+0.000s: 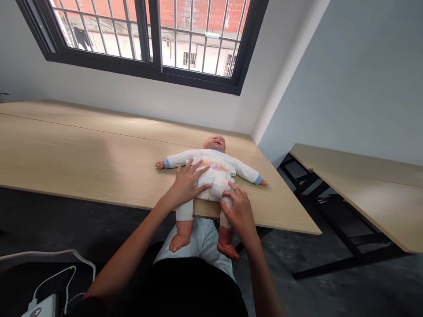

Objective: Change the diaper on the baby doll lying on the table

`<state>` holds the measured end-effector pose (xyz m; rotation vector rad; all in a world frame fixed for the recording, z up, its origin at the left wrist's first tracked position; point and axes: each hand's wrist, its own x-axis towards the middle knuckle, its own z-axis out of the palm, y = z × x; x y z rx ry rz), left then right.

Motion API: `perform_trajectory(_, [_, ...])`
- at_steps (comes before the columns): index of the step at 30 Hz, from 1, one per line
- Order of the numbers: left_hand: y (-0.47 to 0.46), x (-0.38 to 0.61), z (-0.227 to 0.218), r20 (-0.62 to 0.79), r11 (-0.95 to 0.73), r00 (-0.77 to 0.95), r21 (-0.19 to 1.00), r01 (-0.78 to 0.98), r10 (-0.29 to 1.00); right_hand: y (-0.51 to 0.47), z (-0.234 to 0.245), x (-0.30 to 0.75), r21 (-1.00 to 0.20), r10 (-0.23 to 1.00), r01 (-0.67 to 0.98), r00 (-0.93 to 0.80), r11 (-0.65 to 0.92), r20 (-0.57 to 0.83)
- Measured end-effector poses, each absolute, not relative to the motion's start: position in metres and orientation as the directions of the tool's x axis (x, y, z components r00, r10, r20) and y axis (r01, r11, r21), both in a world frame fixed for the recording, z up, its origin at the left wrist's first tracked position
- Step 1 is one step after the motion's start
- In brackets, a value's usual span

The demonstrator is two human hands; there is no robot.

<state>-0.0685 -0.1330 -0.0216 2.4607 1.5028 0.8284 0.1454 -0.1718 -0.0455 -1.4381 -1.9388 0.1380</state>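
A baby doll (216, 164) in a white top lies on its back at the front edge of a long wooden table (82, 149), arms spread, bare legs hanging over the edge. My left hand (187, 182) rests flat on the doll's left hip and belly, fingers spread. My right hand (238, 207) presses on the doll's diaper and right thigh, fingers curled against the cloth. Whether those fingers pinch the fabric is hard to tell.
A second wooden table (363, 176) on a black frame stands to the right, with a gap of dark floor between. A barred window (152, 35) is above the wall. A white device with a cable (42, 304) lies at lower left.
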Motion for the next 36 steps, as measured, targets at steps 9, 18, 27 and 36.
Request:
perform_trajectory(9, [-0.126,-0.042,-0.017,0.337,-0.569,0.479,0.259,0.780,0.810,-0.168,-0.048,0.148,-0.537,0.866,0.765,-0.055,0.356,0.496])
perform_trajectory(18, [-0.156,-0.073,-0.036,0.522,-0.466,0.174,0.504,0.727,0.835,-0.165,-0.051,0.154,-0.597,0.859,0.704,-0.037,0.386,0.511])
perform_trajectory(27, [-0.150,-0.071,-0.039,0.509,-0.491,0.169,0.606,0.626,0.844,-0.164,-0.051,0.157,-0.574,0.861,0.727,-0.044,0.376,0.507])
perform_trajectory(36, [-0.153,-0.078,-0.040,0.506,-0.502,0.157,0.673,0.543,0.848,-0.162,-0.051,0.162,-0.570,0.859,0.726,-0.056,0.385,0.509])
